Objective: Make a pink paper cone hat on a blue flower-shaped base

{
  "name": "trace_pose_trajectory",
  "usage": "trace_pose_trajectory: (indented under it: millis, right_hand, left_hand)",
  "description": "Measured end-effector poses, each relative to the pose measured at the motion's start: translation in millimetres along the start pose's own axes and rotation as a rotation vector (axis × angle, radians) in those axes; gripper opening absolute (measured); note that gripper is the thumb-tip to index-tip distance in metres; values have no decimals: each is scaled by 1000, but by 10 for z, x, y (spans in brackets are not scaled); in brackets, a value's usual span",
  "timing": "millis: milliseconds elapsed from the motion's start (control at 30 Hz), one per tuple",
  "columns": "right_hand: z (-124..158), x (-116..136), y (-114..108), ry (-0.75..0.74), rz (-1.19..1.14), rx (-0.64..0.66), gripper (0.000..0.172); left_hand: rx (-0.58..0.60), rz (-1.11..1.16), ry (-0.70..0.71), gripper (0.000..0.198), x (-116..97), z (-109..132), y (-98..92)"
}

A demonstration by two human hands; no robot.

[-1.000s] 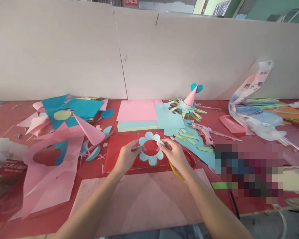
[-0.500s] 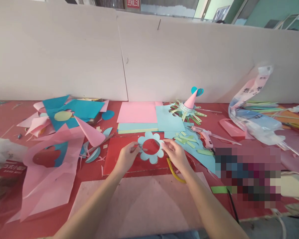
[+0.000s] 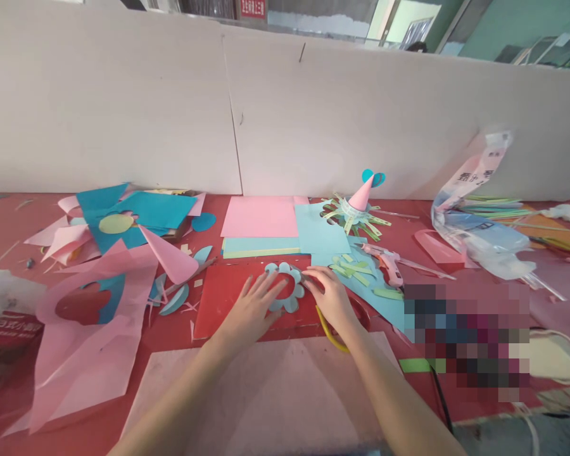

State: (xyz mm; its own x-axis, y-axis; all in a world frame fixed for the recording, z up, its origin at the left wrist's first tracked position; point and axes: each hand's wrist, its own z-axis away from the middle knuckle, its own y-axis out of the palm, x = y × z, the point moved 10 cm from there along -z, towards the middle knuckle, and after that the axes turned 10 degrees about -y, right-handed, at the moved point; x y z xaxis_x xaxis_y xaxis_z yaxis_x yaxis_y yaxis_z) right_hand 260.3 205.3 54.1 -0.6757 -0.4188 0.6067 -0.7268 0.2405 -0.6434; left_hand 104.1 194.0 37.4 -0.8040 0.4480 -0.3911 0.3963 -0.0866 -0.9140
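Observation:
A light blue paper flower ring with scalloped edges and a round hole lies over a red sheet in front of me. My left hand is spread over the ring's left side, fingers stretched out, hiding part of it. At the upper right edge, my right hand has its thumb and fingers pinched together on the rim; the fingertips are small and partly hidden. A curved yellow handle shows beneath my right wrist. Behind the ring lie pink paper and light blue paper.
Right of centre are a pink glue gun, green paper strips and a pink cone decoration with a strip fringe. On the left lie a pink paper cone and cut pink paper. A plastic bag stands far right.
The flower ring has moved slightly down and flattened toward the red sheet. My left hand has gone from pinching its left edge to spreading over it; my right hand has shifted slightly left.

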Motion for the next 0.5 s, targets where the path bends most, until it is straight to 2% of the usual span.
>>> trace_pose_trajectory:
  millis: [100,267,367,500]
  right_hand:
    - [13,-61,-21,46,-10,58,21]
    - [82,-174,-24,120,39,177,46]
    - [75,-139,-26,72,76,170,46]
    - [42,-165,-80,67,107,87,45]
  left_hand:
    - [27,-126,43,44,-86,39,141]
    - [-72,-222,-73,44,-130,55,161]
    - [-98,-227,-101,45,-157,63,143]
    - [-80,-215,-119,45,-121,58,149]
